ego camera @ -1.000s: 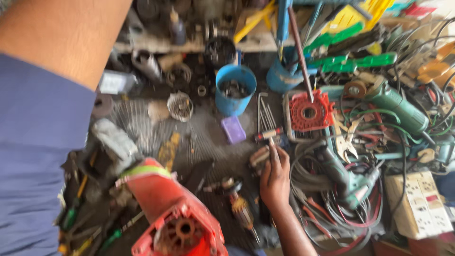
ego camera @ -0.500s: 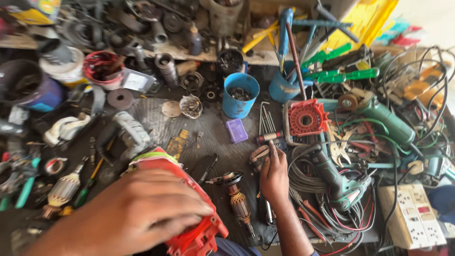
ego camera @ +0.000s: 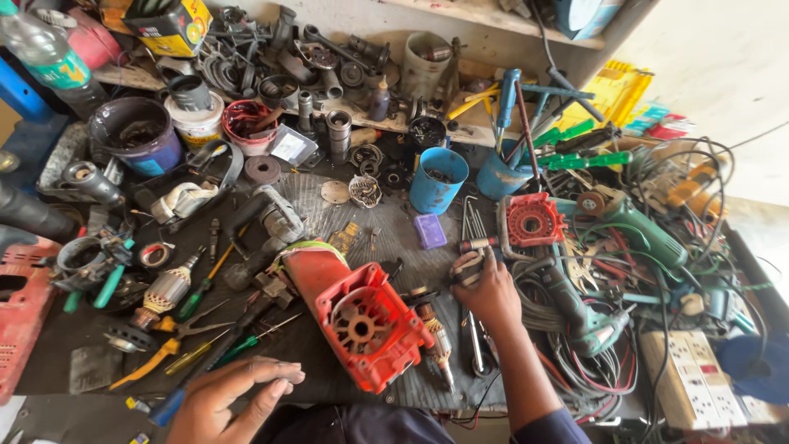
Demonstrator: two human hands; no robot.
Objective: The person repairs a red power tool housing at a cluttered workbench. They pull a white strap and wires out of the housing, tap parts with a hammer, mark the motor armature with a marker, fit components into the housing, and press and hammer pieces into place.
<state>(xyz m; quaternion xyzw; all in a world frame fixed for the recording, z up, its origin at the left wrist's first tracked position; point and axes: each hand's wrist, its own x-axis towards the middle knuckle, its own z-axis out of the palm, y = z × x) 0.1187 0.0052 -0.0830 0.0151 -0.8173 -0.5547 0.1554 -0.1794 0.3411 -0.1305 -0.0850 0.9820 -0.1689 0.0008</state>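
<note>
Red motor housing (ego camera: 362, 316) lay mid-bench between my hands as I picked tools: right hand (ego camera: 485, 288) closed on a small tool (ego camera: 475, 246), left hand (ego camera: 226, 399) open, empty; next, I judged, bringing tool to housing.

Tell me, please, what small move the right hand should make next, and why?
Probably close the right hand on the tool with the red-banded handle and lift it out. The fingers already rest on a pale part beside that handle, among the loose tools. The left hand lies open and holds nothing, near the red motor housing.
</note>
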